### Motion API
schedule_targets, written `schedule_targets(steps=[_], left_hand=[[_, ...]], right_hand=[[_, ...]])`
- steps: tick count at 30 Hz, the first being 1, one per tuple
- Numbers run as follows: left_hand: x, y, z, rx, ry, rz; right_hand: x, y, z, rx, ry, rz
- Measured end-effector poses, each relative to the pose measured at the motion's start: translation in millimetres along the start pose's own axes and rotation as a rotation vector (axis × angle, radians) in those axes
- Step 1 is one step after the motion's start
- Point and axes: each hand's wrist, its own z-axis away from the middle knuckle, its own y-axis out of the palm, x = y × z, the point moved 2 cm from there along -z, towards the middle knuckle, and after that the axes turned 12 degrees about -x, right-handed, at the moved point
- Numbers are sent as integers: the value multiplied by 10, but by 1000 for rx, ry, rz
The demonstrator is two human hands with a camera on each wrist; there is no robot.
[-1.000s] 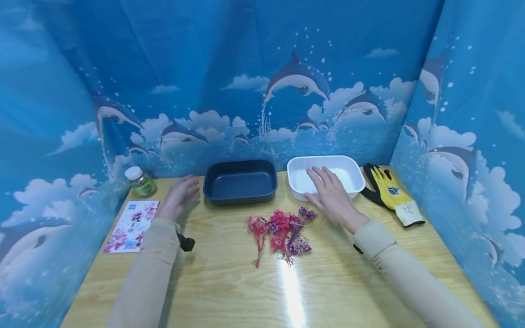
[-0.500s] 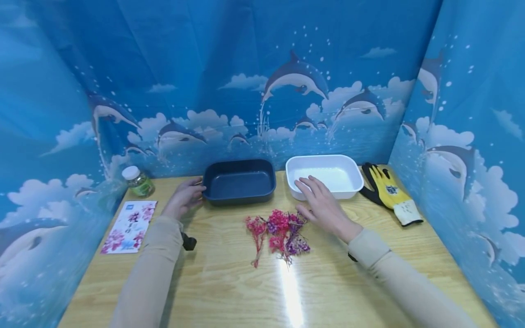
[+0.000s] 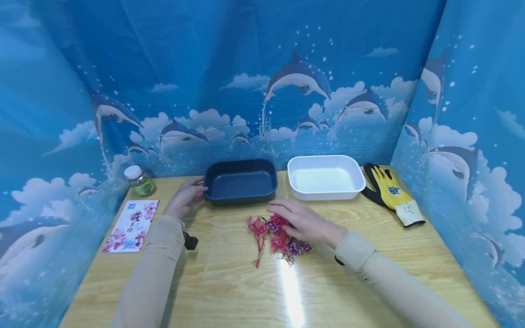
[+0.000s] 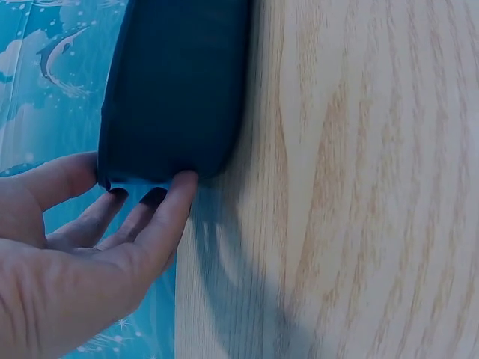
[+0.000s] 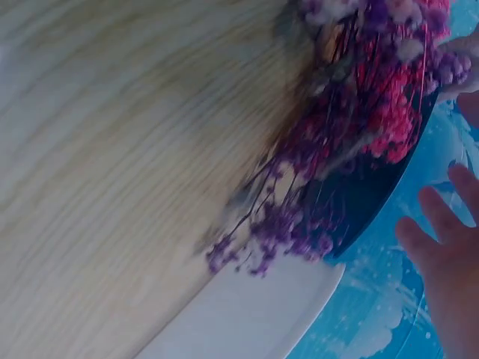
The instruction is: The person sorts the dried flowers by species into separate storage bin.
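Note:
My left hand (image 3: 184,198) is at the left end of a dark blue rectangular tray (image 3: 239,199). In the left wrist view its spread fingertips rest against that end of the tray. Over a loose group of small pink and purple dried flowers (image 3: 257,227) is my right hand (image 3: 307,224), covering part of them in the head view. Its fingers are extended and parted in the right wrist view, beside the flowers (image 5: 389,112), with nothing held. The flowers lie on the wooden table in front of the trays.
A white rectangular tray (image 3: 326,196) stands right of the dark one. At the far right lies a yellow and black work glove (image 3: 391,191). To the left are a white-capped jar (image 3: 141,182) and a floral printed packet (image 3: 131,226). A dolphin-printed curtain (image 3: 229,68) surrounds the table.
My right hand has moved left and nearer, from over the white tray to over the flowers. My left hand has moved right, up to the dark tray's end.

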Motion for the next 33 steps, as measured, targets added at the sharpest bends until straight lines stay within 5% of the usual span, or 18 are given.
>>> schedule_targets(steps=[8,17,33], left_hand=[[3,31,3,-10,15,23],[38,30,-14,-19,20,23],[36,22,10,-44,3,51]], right_hand=[[104,76,-107,69,-113,46],[148,172,-157,221,-88,70],[148,147,-212,142,-44,-19]])
